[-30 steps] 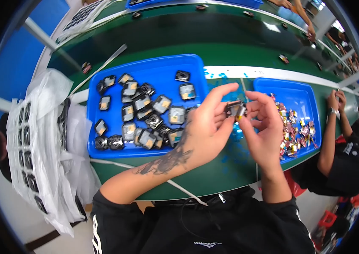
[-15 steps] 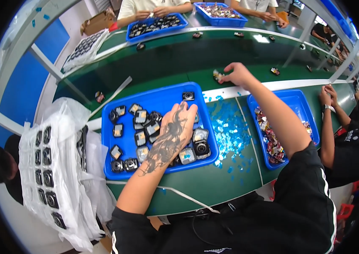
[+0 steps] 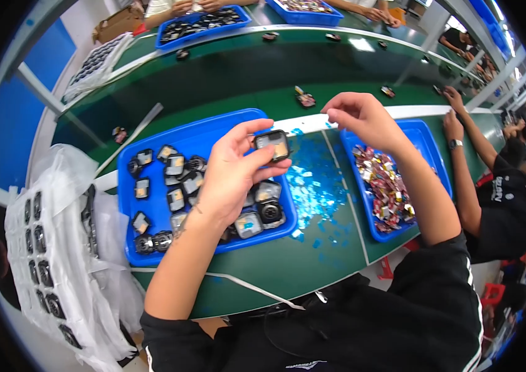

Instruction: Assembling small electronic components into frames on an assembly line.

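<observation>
My left hand (image 3: 229, 164) is raised over the near blue tray (image 3: 128, 217), gripping a small square black case (image 3: 272, 146) between thumb and fingers. The case has a clear, greyish face with a tan patch. To its right, my right hand (image 3: 362, 118) hovers by the white rail, thumb and index finger drawn together. Whatever is between those fingertips, if anything, is too small to make out. On the green belt, left of the right hand, lies a small part (image 3: 304, 97) with coloured bits. Several similar black cases (image 3: 175, 164) lie in the tray.
Small blue film pieces (image 3: 319, 186) litter the green table. Right of them, a second blue tray (image 3: 345, 155) holds reddish and gold parts. White-wrapped trays of black cases (image 3: 46, 266) are stacked at the left. Co-workers' hands (image 3: 455, 121) are at the right, others across the belt.
My left hand has lifted out of the tray with a black case and turned over. My right hand has drawn back from the part on the belt. The whole view has shifted.
</observation>
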Demonstrator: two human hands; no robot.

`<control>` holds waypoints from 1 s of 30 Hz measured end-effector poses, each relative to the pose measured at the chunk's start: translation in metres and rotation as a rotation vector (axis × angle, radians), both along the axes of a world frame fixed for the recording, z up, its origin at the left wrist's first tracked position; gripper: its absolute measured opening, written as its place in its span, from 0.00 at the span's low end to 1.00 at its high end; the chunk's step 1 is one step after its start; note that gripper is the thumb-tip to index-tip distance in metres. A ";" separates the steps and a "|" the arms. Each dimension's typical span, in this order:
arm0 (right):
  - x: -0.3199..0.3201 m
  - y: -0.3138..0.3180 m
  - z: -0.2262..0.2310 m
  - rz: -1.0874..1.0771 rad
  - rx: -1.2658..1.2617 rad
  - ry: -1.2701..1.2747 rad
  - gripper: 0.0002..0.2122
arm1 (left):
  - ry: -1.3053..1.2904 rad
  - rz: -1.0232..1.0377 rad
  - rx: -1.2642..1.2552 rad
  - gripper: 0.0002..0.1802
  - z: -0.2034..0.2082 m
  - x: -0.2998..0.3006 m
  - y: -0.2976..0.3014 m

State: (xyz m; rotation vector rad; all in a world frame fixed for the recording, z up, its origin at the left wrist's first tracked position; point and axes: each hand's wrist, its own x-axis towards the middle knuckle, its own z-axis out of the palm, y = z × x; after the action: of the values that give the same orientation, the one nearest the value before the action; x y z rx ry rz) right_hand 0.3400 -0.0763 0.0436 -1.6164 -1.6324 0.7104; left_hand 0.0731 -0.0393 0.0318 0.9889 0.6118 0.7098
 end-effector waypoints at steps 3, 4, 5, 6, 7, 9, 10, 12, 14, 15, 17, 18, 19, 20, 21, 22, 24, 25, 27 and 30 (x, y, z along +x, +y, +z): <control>0.010 -0.029 0.013 -0.046 -0.034 -0.183 0.07 | -0.106 -0.074 -0.235 0.18 0.000 0.007 -0.013; 0.022 -0.038 0.012 -0.007 0.067 -0.422 0.06 | -0.103 -0.074 -0.237 0.16 -0.001 0.010 -0.018; 0.033 -0.047 0.011 0.038 0.166 -0.659 0.05 | -0.100 -0.071 -0.238 0.14 -0.002 0.012 -0.022; 0.040 -0.055 0.010 0.067 0.052 -0.561 0.05 | -0.099 -0.076 -0.239 0.14 -0.003 0.013 -0.024; 0.046 -0.062 0.006 0.064 0.051 -0.560 0.05 | -0.110 -0.077 -0.281 0.14 -0.004 0.014 -0.026; 0.054 -0.073 -0.005 0.169 -0.028 -0.608 0.06 | -0.116 -0.083 -0.323 0.14 -0.004 0.016 -0.031; 0.053 -0.077 -0.009 0.142 -0.046 -0.574 0.08 | -0.101 -0.074 -0.325 0.14 -0.002 0.018 -0.035; 0.044 -0.080 -0.012 0.138 -0.004 -0.501 0.08 | -0.057 -0.046 -0.322 0.15 -0.003 0.022 -0.039; 0.034 -0.078 -0.018 0.150 0.089 -0.458 0.09 | -0.003 -0.072 -0.253 0.15 -0.010 0.022 -0.037; 0.034 -0.078 -0.021 0.152 0.092 -0.451 0.09 | 0.045 -0.096 -0.183 0.14 -0.013 0.020 -0.036; 0.035 -0.077 -0.026 0.202 0.099 -0.477 0.09 | 0.039 -0.063 -0.161 0.13 -0.016 0.024 -0.041; 0.035 -0.078 -0.026 0.195 0.152 -0.516 0.08 | 0.029 -0.026 -0.141 0.11 -0.017 0.025 -0.045; 0.035 -0.080 -0.022 0.206 0.155 -0.509 0.08 | 0.035 -0.014 -0.142 0.11 -0.016 0.026 -0.047; 0.032 -0.084 -0.015 0.052 0.144 -0.437 0.07 | -0.007 0.012 -0.170 0.10 -0.015 0.028 -0.049; 0.033 -0.088 -0.011 -0.107 0.131 -0.370 0.06 | -0.054 0.032 -0.198 0.09 -0.013 0.029 -0.050; 0.035 -0.093 -0.013 -0.225 0.211 -0.234 0.04 | -0.056 -0.015 -0.206 0.12 -0.010 0.028 -0.050; 0.031 -0.106 -0.007 -0.381 0.139 -0.017 0.03 | -0.001 -0.047 -0.097 0.13 -0.010 0.027 -0.052; 0.023 -0.110 -0.005 -0.393 0.146 0.110 0.03 | 0.059 -0.074 0.009 0.14 -0.010 0.026 -0.052; -0.008 -0.114 0.003 -0.345 0.053 0.390 0.02 | 0.089 -0.112 0.071 0.16 -0.012 0.024 -0.053; -0.042 -0.121 -0.009 -0.220 0.111 0.514 0.03 | 0.256 -0.108 0.584 0.15 -0.013 0.026 -0.059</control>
State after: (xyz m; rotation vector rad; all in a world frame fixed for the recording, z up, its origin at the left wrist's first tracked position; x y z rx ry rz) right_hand 0.2983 -0.1977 0.0342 -1.3632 -1.0875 0.8211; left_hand 0.0987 -0.0986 0.0187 1.6602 0.5768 0.6843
